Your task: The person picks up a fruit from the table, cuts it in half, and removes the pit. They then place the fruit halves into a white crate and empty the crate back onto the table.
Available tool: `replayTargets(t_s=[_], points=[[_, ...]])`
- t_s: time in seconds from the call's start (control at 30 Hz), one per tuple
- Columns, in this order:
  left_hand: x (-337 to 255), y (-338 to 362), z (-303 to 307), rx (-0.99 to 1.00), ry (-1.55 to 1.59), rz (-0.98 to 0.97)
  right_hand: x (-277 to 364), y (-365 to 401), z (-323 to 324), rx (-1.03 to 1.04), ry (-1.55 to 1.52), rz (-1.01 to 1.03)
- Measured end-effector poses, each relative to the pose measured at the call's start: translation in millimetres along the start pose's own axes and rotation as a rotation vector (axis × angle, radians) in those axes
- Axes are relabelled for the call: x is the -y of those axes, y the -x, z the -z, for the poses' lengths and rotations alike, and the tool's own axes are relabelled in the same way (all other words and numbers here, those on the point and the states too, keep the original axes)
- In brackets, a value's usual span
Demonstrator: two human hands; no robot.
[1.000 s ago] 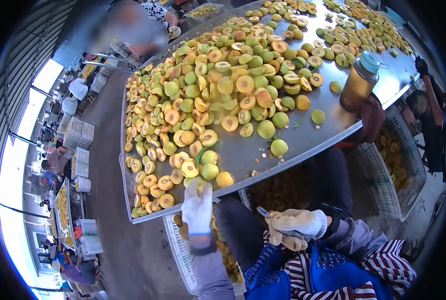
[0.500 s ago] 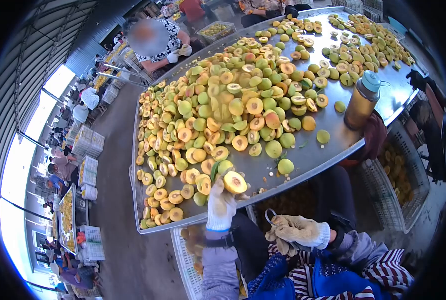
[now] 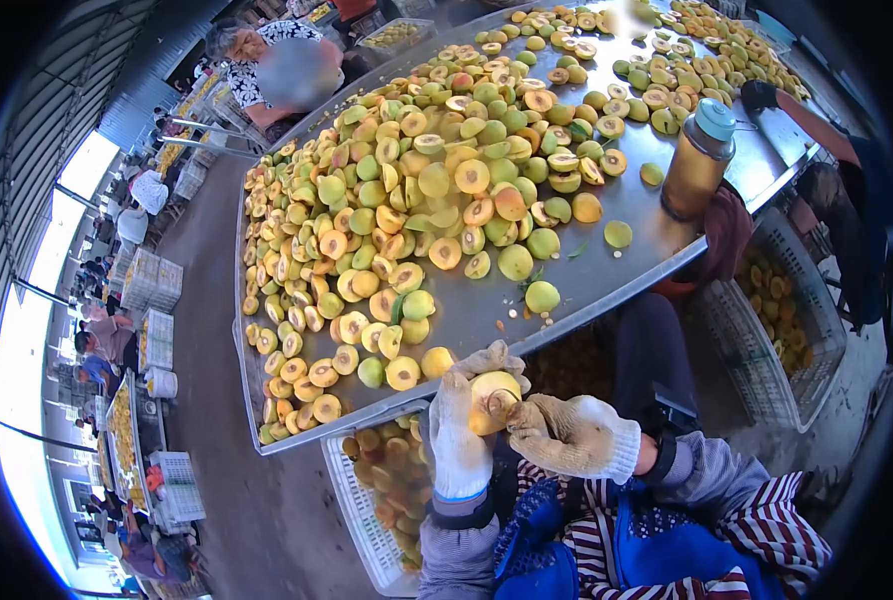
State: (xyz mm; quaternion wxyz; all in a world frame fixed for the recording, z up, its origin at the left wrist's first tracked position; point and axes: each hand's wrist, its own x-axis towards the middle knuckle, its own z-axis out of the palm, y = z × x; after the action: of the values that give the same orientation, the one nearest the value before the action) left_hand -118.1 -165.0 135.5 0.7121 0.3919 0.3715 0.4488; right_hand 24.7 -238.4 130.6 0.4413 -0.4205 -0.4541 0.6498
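My left hand (image 3: 462, 425), in a pale work glove, is closed around a halved peach (image 3: 486, 404) just off the table's near edge. The cut yellow face is turned toward my right hand (image 3: 578, 437), also gloved. Its fingers are pinched on a small looped metal pitting tool (image 3: 503, 402), with the loop against the middle of the cut face. Most of the tool is hidden by the glove. Beyond my hands, a large heap of halved peaches (image 3: 396, 215) lies on the metal table (image 3: 606, 285), many with their cut sides showing.
A brown bottle with a teal lid (image 3: 699, 160) stands on the table at the right. Below the edge, a white crate (image 3: 351, 515) holds peach pieces; another crate (image 3: 816, 385) stands at right. One co-worker (image 3: 286, 70) sits across; another person's arm (image 3: 816, 125) reaches in from the right.
My left hand has brought the peach half back from over the table to my right hand. My right hand has raised the looped tool to its cut face. The view has shifted slightly.
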Motion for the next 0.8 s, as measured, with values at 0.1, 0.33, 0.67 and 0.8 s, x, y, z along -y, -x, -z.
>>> replayTargets(t_s=[0.1,0.33,0.67,0.8], points=[[2.6,6.9,-7.3,-0.032,0.033,-0.020,5.2,2.3,-0.9,0.020,-0.025,-0.033],[-1.3,12.9,-16.5,0.023,-0.162,-0.157,4.9,6.4,-1.0,0.046,0.067,-0.124],[-14.1,14.4,-6.4,0.118,-0.201,-0.116,-9.1,6.5,24.2,0.218,-0.368,-0.190],[14.5,22.2,-5.5,-0.087,-0.446,-0.600,-39.2,9.0,28.8,0.008,-0.234,-0.078]])
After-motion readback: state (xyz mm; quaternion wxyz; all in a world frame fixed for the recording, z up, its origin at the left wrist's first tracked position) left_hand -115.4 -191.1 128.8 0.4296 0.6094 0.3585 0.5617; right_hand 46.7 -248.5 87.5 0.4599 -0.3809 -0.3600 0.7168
